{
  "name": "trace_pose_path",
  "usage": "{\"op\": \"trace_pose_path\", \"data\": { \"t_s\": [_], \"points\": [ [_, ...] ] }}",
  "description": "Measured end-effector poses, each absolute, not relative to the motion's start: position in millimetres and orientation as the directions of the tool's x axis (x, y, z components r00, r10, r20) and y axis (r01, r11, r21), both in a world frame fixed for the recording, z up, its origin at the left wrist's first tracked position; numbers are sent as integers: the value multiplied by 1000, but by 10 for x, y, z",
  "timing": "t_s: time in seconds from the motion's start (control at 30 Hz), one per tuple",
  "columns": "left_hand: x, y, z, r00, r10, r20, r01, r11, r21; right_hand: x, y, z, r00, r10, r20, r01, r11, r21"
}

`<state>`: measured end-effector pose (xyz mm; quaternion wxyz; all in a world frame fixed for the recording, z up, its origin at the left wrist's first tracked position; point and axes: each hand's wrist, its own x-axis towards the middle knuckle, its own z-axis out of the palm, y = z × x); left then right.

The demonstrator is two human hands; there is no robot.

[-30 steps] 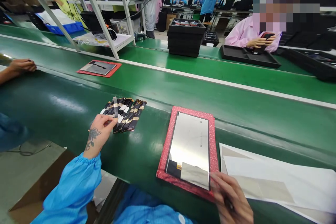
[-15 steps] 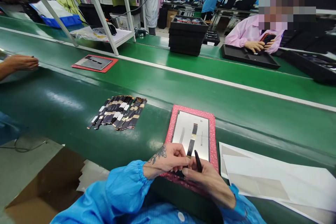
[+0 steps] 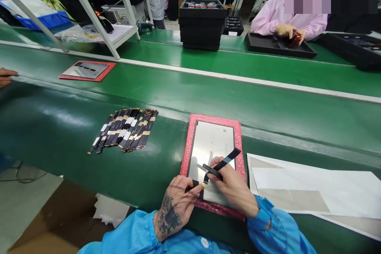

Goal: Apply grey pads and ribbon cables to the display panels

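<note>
An LCD panel (image 3: 214, 139), silvery back up, lies on pink bubble wrap (image 3: 186, 143) in front of me. At its near edge my left hand (image 3: 175, 208) pinches a short black flex tab (image 3: 193, 185) with a gold end. Over the panel, my right hand (image 3: 232, 184) is closed on a long black flex cable (image 3: 228, 158) that slants up to the right. The same hand also holds a slim black pointed tool (image 3: 212, 171); whether it is tweezers I cannot tell. The cable's lower end is close to the gold end of the tab.
A heap of flex cables (image 3: 125, 131) lies to the left. White sheets (image 3: 309, 182) are at the right. Farther off are another panel on red wrap (image 3: 87, 70), a white rack (image 3: 119, 35) and stacked black trays (image 3: 202, 25). A co-worker in pink (image 3: 293, 20) sits across the line.
The flex cable that lay along the panel is now lifted and tilted in my right hand. My left hand has moved down and left to the panel's near edge. The view has shifted slightly.
</note>
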<state>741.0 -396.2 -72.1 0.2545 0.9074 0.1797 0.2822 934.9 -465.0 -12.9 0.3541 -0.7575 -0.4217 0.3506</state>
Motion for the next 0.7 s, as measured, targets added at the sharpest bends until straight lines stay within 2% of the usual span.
{"op": "trace_pose_path", "data": {
  "t_s": [0.17,0.27,0.7],
  "points": [
    [7427,-3915,-581,745,424,514,137,-852,504,9340,-4592,-119,238,933,-270,421,-350,-837],
    [7437,-3904,-503,746,424,514,124,-846,518,9336,-4558,-100,169,939,-301,454,-345,-821],
    [7431,-3925,-544,738,443,509,128,-833,539,9319,-4521,-93,139,928,-346,517,-367,-774]
  ]
}}
